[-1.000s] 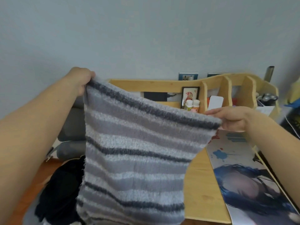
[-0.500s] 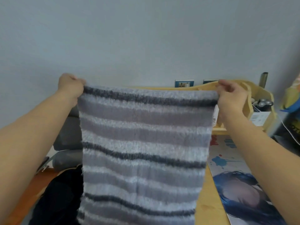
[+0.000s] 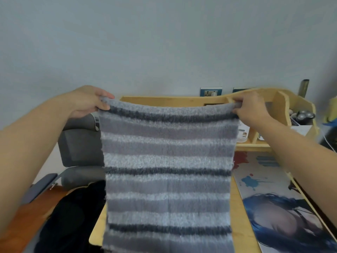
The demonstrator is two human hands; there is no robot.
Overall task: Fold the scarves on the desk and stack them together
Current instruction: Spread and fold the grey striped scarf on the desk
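A fuzzy grey scarf (image 3: pixel 167 172) with light and dark stripes hangs spread flat in front of me, above the wooden desk (image 3: pixel 242 232). My left hand (image 3: pixel 89 102) pinches its top left corner. My right hand (image 3: pixel 253 108) pinches the top right corner. The top edge runs level and taut between both hands. The scarf's lower end drops out of view at the bottom. A black cloth heap (image 3: pixel 73 216) lies low on the left, partly behind the scarf.
A wooden shelf organizer (image 3: pixel 284 110) stands at the desk's back with an electric shaver (image 3: pixel 303 116) in its right bin. A printed desk mat (image 3: pixel 284 207) covers the right side. A grey chair (image 3: pixel 80 148) stands to the left. Wall sockets (image 3: pixel 211 91) sit behind.
My right hand rose from a low position to the height of the left, so the scarf's top edge went from slanted to level. Both hands then came slightly lower and the scarf hangs flatter.
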